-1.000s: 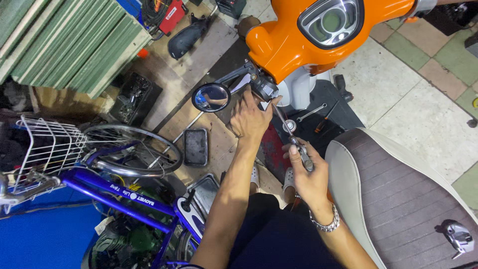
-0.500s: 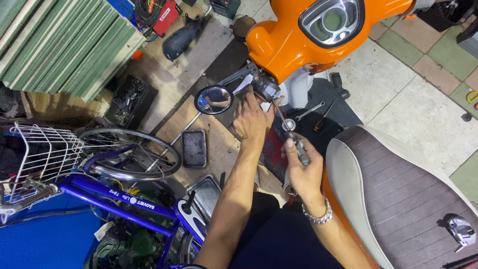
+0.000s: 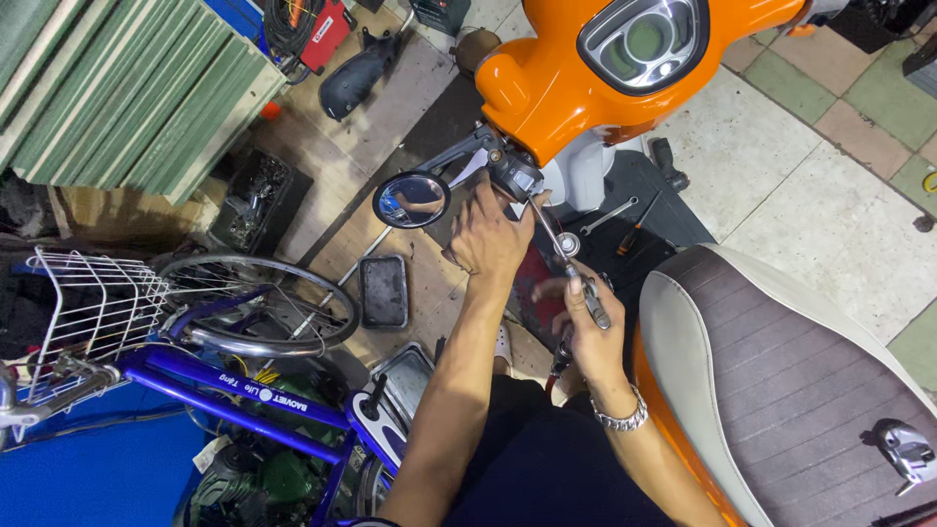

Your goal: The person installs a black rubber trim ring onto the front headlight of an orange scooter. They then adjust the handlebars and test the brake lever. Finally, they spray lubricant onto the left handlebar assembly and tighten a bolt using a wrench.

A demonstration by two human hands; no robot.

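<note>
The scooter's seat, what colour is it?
The seat is dark brown with ribbed stitching and a cream edge, seen in the head view.

Oval instrument screen (image 3: 639, 41), grey-rimmed with greenish dial, set in orange scooter front at top. White lettered label (image 3: 256, 392) along blue bicycle frame, lower left. Small white label (image 3: 319, 31) on red box, top left.

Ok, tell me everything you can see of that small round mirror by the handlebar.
The small round black-rimmed mirror sits on a thin metal stalk at the left end of the orange scooter's handlebar. Its glass faces up toward the camera and reflects a blurred bit of arm. It looks whole and uncracked. The left hand lies just beside its right edge; whether they touch cannot be told.
</note>
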